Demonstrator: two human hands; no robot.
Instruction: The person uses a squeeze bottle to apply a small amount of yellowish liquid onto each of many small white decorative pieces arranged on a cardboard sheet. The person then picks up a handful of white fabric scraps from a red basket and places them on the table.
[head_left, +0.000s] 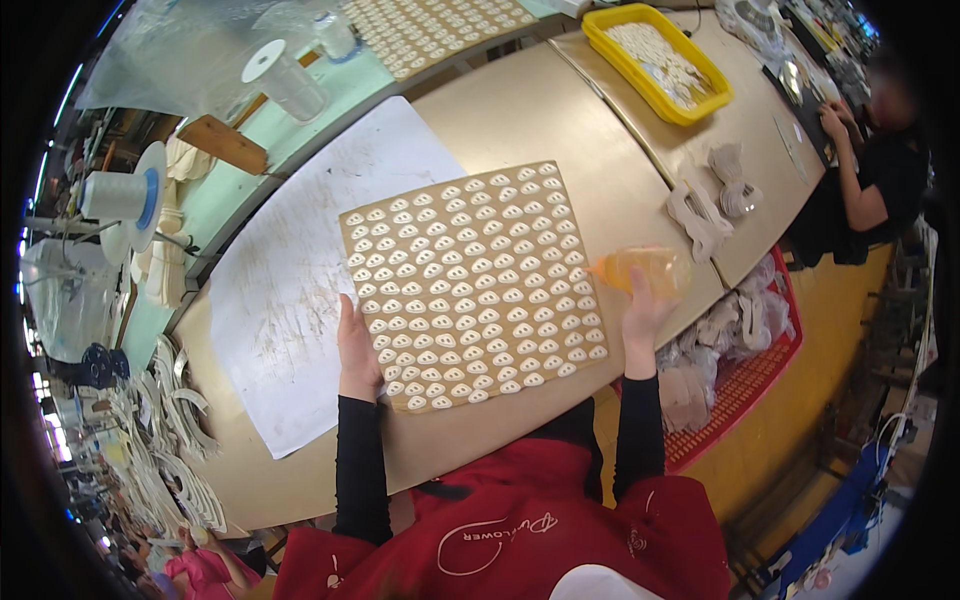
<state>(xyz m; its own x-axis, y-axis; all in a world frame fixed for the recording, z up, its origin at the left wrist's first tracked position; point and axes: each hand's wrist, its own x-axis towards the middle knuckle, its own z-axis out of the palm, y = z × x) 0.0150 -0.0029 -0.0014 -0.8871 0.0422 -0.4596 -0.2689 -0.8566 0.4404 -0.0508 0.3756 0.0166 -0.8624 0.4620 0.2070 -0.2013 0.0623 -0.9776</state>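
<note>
- Over the bench is my board, rows of white pieces on it
- My left hand meets its left edge; fingers hidden, I can't tell the grip
- My right hand is wrapped round the bottle, tip at the right edge
- Probably I'm dabbing liquid on; next calls for a steady board, light squeeze
- Paper partly behind, tray beyond

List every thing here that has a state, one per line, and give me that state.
Left hand: gripping the board's left side
Right hand: closed around the bottle
Board: held, covered with white pieces
White pieces: laid out in rows
Bottle: on its side, nozzle toward the board
White sheet: spread out, smudged brown
Yellow tray: holding loose white pieces
Red crate: partly filled
</note>
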